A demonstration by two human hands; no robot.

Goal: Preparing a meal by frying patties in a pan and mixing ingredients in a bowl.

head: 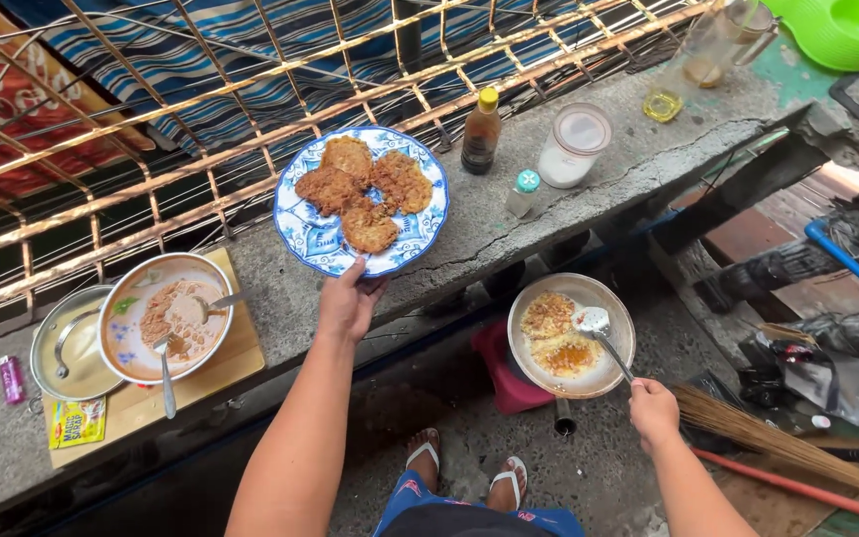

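My left hand grips the near rim of a blue-and-white patterned plate that rests on the concrete ledge and carries several browned fried patties. My right hand holds the handle of a metal ladle whose bowl sits in a round metal pan. Two patties fry in oil in that pan, which sits low over a red stove base.
A bowl of batter with spoons stands on a wooden board beside a metal lid, a seasoning packet and a purple lighter. A sauce bottle, small shaker and lidded jar line the ledge. A broom lies at right.
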